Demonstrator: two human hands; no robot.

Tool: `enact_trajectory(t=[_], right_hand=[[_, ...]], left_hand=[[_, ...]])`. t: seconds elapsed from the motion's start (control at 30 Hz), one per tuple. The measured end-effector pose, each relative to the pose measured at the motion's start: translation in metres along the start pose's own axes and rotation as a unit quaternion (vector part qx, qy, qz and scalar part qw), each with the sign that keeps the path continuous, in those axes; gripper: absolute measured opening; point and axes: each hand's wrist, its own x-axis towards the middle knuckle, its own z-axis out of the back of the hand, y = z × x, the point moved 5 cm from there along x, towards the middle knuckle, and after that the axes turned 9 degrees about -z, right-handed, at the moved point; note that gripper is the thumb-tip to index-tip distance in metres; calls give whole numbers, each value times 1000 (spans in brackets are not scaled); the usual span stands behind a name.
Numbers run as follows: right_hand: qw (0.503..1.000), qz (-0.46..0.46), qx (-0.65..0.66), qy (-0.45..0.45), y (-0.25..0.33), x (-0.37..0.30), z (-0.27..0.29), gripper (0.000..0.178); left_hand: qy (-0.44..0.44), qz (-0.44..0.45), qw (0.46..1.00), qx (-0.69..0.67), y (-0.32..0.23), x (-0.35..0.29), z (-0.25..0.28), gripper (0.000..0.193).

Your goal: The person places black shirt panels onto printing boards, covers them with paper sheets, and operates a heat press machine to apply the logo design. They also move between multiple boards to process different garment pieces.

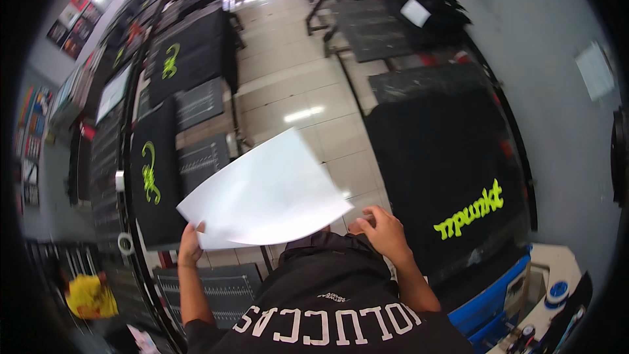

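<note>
A large white sheet (268,190), smooth and slightly bowed, hangs in front of my body over the aisle. My left hand (190,246) is closed on its near left corner. Close to the sheet's right corner is my right hand (385,231), its fingers bent but apart, with a small gap seeming to lie between them and the sheet. To the right, a black fabric piece (439,157) with neon yellow lettering (468,211) lies flat on a long table. Another black fabric piece (156,177) with a neon yellow script print is on the left row of tables.
A tiled aisle (304,85) runs between two rows of dark tables. More printed black fabric (190,52) lies farther along the left row. At the lower right stand a blue frame (491,301) and a pale bench (557,262). A person in yellow (92,296) is at lower left.
</note>
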Motion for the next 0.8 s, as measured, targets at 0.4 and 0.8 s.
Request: enact_trajectory(t=[0.4, 0.8], right_hand=[[999, -28, 25, -7, -46, 38, -24, 33], [719, -521, -8, -461, -292, -100, 121, 61]], left_hand=[[-406, 259, 877, -4, 243, -310, 352, 32], [-8, -417, 802, 428, 9, 73, -198, 43]])
